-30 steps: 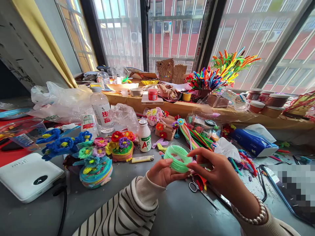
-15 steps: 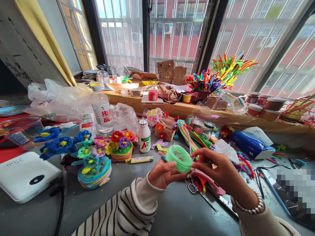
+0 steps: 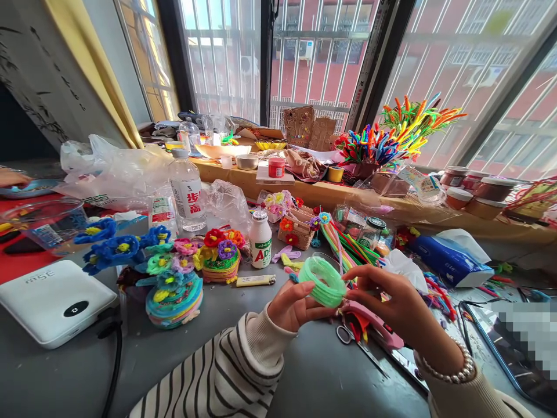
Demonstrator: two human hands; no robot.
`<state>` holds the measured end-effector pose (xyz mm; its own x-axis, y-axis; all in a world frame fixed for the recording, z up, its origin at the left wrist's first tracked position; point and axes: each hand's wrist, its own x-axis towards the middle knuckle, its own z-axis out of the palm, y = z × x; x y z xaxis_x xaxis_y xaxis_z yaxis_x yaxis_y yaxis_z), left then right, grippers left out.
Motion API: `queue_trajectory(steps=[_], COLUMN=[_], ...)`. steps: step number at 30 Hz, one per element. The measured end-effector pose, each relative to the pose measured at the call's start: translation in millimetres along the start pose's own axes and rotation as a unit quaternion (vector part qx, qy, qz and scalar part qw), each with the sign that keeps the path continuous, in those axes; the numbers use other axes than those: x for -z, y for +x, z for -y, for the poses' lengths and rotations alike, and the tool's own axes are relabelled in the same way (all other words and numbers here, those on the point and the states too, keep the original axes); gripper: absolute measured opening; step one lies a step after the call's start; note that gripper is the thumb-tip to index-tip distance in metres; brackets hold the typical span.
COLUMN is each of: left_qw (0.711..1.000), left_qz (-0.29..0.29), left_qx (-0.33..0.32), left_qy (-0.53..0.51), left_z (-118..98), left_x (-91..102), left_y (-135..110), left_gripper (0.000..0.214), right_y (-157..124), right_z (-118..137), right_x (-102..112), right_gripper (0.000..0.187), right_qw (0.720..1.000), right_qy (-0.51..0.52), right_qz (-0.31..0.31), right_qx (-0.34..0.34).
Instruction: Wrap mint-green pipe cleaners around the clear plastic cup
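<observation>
A mint-green coil of fuzzy pipe cleaner [image 3: 327, 295], wound into an open ring round what looks like a clear rim, is held above the grey table. My left hand [image 3: 292, 305] grips it from the left, thumb on the near side and fingers beneath. With fingertips pinched at the coil's right edge, my right hand [image 3: 394, 293] touches the green strand. Below my right hand lie scissors [image 3: 363, 348] and a pink tool [image 3: 376, 322], partly hidden. A yellow lighter [image 3: 256, 280] and a white bottle [image 3: 260, 241] stand left of the coil.
Pipe-cleaner flower pots [image 3: 174, 299] stand left, near a white power bank [image 3: 56, 305] with a black cable. Loose pipe cleaners [image 3: 348, 235] lie behind my hands. A tissue pack [image 3: 450, 258] and a tablet-like device [image 3: 500, 342] are at right. Another person's hand [image 3: 13, 177] shows far left.
The whole view has shifted slightly, so things sit farther right in the picture. Another person's hand has come into view at the left edge. My hands keep nearly the same hold on the coil.
</observation>
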<state>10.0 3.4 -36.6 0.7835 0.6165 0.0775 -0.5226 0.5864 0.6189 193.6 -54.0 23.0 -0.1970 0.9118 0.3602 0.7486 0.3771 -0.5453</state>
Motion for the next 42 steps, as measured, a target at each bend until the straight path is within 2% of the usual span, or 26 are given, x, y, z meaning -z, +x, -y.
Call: queue_trajectory(steps=[11,22,29,42], left_qw=[0.999,1.000,0.999,0.998], left_qz=[0.020,0.010,0.048,0.035], left_qx=[-0.003,-0.003,0.010,-0.007], left_qy=[0.024,0.014,0.001,0.047], left_z=[-1,0,-1,-2], left_x=[-3.9,-1.1,-0.2,-5.0], left_y=[0,0,-1,-2], left_gripper=[0.032,0.033,0.038,0.043], right_y=[-1,-2,-2,-3], right_z=[2,5,9,11], right_x=[0,-1,0,0], right_gripper=[0.021,0.020,0.019,0.020], right_qw=[1.000,1.000,0.999,0.999], right_qy=[-0.026,-0.028,-0.034,-0.030], right_qz=[0.009,-0.001,-0.018,-0.017], right_qx=[-0.004,-0.002,0.008,0.007])
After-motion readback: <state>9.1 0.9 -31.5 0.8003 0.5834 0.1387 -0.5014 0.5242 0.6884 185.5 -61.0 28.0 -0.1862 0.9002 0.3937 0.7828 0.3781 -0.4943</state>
